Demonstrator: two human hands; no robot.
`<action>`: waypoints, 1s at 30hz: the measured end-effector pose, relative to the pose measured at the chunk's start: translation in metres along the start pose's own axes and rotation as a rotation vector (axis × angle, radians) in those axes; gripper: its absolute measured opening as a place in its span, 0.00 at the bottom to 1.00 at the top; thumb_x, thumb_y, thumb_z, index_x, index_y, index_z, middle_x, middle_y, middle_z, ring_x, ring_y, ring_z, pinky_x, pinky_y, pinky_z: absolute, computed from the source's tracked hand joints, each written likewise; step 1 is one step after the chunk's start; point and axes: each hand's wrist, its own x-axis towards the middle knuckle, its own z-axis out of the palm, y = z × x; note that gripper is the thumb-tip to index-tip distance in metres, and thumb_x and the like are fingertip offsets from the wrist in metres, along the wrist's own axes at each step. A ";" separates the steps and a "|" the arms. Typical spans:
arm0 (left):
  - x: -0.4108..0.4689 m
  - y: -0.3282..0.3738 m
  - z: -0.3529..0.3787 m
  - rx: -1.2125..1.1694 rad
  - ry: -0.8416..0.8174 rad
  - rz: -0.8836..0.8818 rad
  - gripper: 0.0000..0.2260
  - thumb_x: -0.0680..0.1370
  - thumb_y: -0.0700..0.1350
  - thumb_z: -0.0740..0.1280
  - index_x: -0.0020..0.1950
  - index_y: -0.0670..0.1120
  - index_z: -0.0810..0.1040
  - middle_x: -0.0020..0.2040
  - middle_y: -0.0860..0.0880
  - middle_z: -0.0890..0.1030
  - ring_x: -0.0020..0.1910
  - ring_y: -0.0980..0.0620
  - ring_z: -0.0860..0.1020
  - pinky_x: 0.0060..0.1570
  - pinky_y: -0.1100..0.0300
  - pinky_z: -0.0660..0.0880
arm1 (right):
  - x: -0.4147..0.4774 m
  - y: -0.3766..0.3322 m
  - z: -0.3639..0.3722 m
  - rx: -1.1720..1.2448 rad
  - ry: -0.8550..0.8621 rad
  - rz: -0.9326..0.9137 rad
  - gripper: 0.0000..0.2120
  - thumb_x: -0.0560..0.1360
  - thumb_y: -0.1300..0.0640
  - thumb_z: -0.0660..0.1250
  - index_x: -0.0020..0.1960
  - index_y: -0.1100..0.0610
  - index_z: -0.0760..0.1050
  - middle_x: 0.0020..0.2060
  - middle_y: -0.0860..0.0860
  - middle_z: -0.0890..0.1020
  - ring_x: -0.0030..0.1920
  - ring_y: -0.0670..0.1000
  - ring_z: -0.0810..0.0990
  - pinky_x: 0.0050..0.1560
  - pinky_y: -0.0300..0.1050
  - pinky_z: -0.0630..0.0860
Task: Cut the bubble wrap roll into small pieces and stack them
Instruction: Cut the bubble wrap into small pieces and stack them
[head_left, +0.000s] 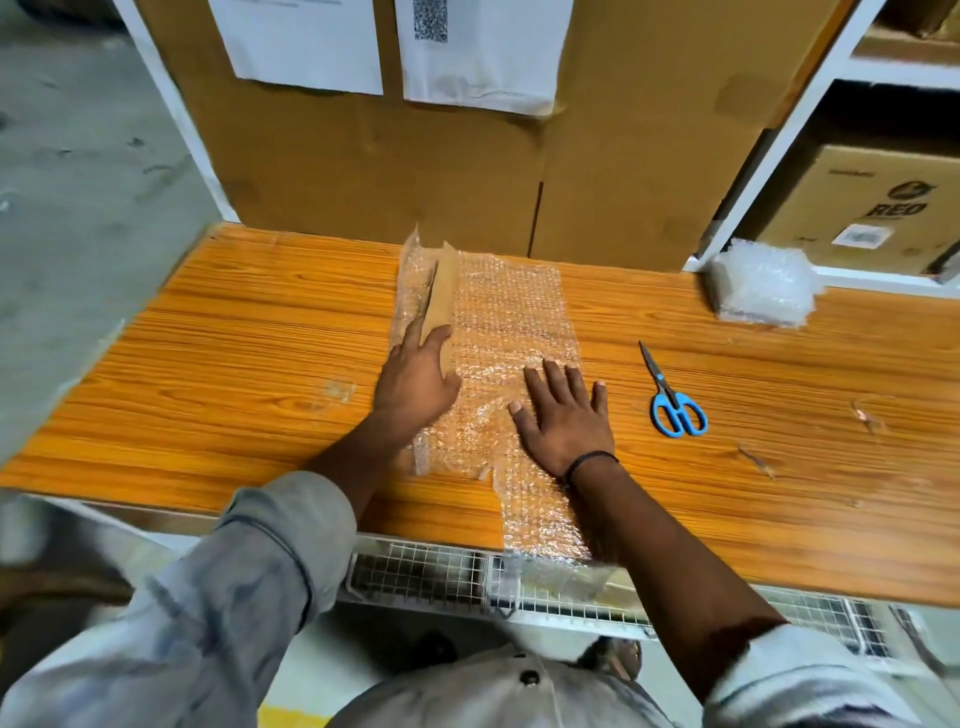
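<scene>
On the bench (234, 322), bubble wrap (509, 312) is pressed flat left of the scissors (675, 400) by the open right hand (566, 415). Whether the left hand (415, 382) grips cannot be told. If let go, the wrap may curl up.

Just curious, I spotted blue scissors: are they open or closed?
Closed. The scissors lie flat on the table, their blades together as one narrow point.

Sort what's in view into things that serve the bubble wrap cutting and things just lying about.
For the job: bubble wrap sheet, brown core, blue scissors, stack of cut pieces, left hand, right hand.
Lying about: cardboard boxes, papers, wire basket.
</scene>
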 end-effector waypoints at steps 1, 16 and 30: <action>0.000 0.002 0.000 -0.050 0.011 -0.010 0.30 0.77 0.50 0.69 0.78 0.54 0.66 0.81 0.45 0.61 0.71 0.37 0.70 0.69 0.45 0.72 | 0.000 -0.001 -0.002 -0.006 -0.001 0.018 0.34 0.82 0.31 0.43 0.84 0.43 0.44 0.83 0.47 0.43 0.83 0.55 0.38 0.79 0.65 0.35; 0.006 -0.021 -0.019 0.164 0.085 -0.062 0.32 0.79 0.49 0.68 0.81 0.52 0.60 0.84 0.47 0.45 0.71 0.37 0.71 0.67 0.45 0.72 | 0.006 -0.041 0.008 0.006 -0.005 -0.164 0.33 0.83 0.32 0.42 0.84 0.44 0.45 0.83 0.49 0.43 0.83 0.54 0.39 0.81 0.60 0.37; 0.011 -0.010 -0.027 0.577 0.103 0.074 0.34 0.79 0.48 0.66 0.83 0.52 0.56 0.82 0.39 0.33 0.81 0.33 0.37 0.78 0.34 0.38 | 0.016 -0.033 0.004 0.004 0.006 -0.060 0.35 0.81 0.30 0.40 0.84 0.45 0.44 0.83 0.50 0.43 0.83 0.55 0.38 0.80 0.60 0.36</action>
